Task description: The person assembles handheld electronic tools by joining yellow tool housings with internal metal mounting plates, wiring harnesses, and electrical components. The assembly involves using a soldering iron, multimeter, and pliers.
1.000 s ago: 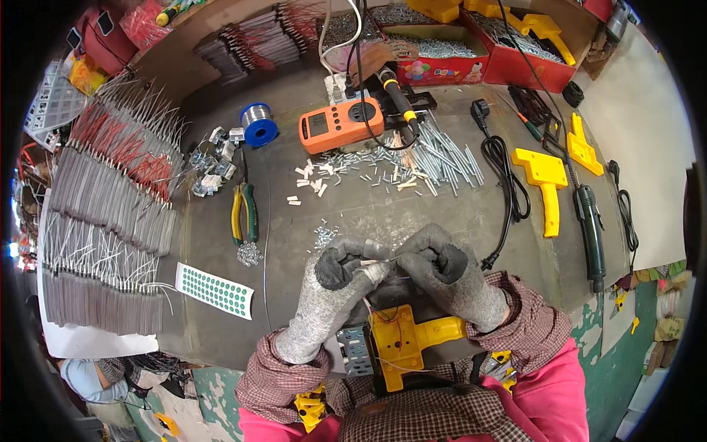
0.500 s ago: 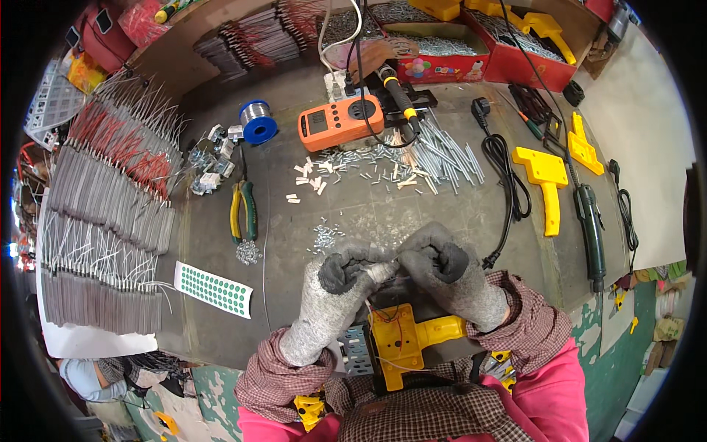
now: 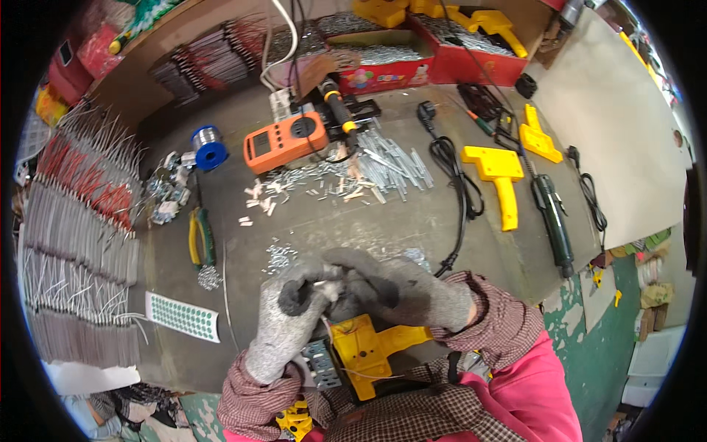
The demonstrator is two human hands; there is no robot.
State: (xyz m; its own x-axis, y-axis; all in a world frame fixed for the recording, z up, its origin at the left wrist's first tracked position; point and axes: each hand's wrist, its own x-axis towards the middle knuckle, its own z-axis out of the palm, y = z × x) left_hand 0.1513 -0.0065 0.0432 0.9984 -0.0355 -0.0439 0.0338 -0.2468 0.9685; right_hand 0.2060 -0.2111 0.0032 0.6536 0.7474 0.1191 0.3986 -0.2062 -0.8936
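Both my hands wear grey gloves with darker fingers and meet above the near edge of the table. My left hand [image 3: 298, 291] is closed, its fingertips pinched against those of my right hand [image 3: 379, 283], also closed. What they pinch is small and hidden by the fingers. A pale wire [image 3: 328, 328] runs down from below the left fingers. Just beneath the hands lies a yellow plastic housing [image 3: 364, 352], T-shaped, open side up, its handle pointing right. Left of it sits a perforated grey metal plate [image 3: 322, 366].
Beyond the hands are small metal rivets [image 3: 280, 256], an orange meter [image 3: 286, 143] and metal rods [image 3: 394, 162]. Pliers [image 3: 200, 239], a solder spool [image 3: 209, 149] and a green-dotted sticker sheet [image 3: 183, 317] lie left. A black cord [image 3: 456, 177], another yellow housing [image 3: 497, 173] and an electric screwdriver [image 3: 552, 225] lie right.
The whole view has shifted, so the table things appear further left. My right hand has closed in on the left, and its fingers now overlap the left fingertips.
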